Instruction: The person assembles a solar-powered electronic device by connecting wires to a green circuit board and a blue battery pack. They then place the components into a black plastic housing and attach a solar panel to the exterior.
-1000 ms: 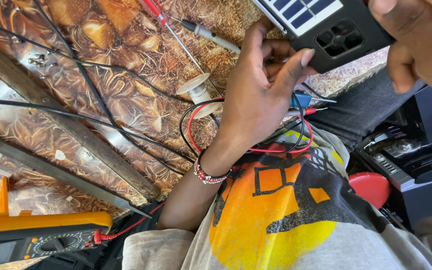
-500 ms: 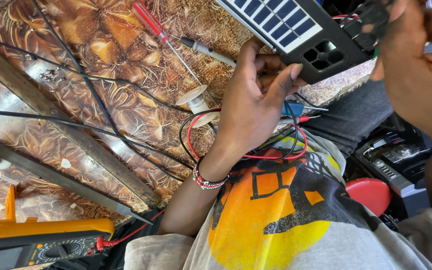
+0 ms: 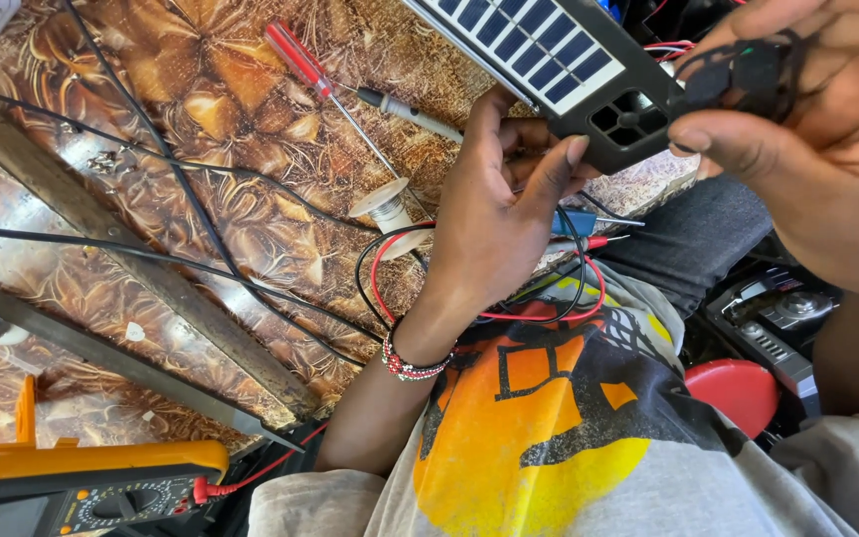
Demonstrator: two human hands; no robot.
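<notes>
The left hand [image 3: 494, 224] is curled around the near edge of a black solar-panel unit [image 3: 559, 70], thumb pressed against its vented end and the other fingers tucked beneath, so it has a firm hold on the casing. The right hand [image 3: 817, 149] is close to the lens at the panel's other side, fingers bent around a small black part [image 3: 738, 80] that sits against the panel's corner; what that part is cannot be told, since it is blurred. The panel thus spans the gap between the two hands, raised above the table [image 3: 201, 159], which has a brown leaf-patterned cover. Just below the left hand, red and black wires [image 3: 390, 268] loop toward the wrist, which wears a red and white beaded bracelet [image 3: 410, 363]. Beyond the left hand's knuckles lie a red-handled screwdriver [image 3: 300, 60], a grey-handled screwdriver [image 3: 405, 107], and a small white bulb socket [image 3: 385, 209], all resting on the table and apart from the hand. Well away from the left hand, past the forearm, an orange multimeter [image 3: 82, 482] lies at the table's edge with a red lead plugged in. Dark cables [image 3: 151, 159] and a long metal file [image 3: 121, 363] cross the table beside the forearm.
</notes>
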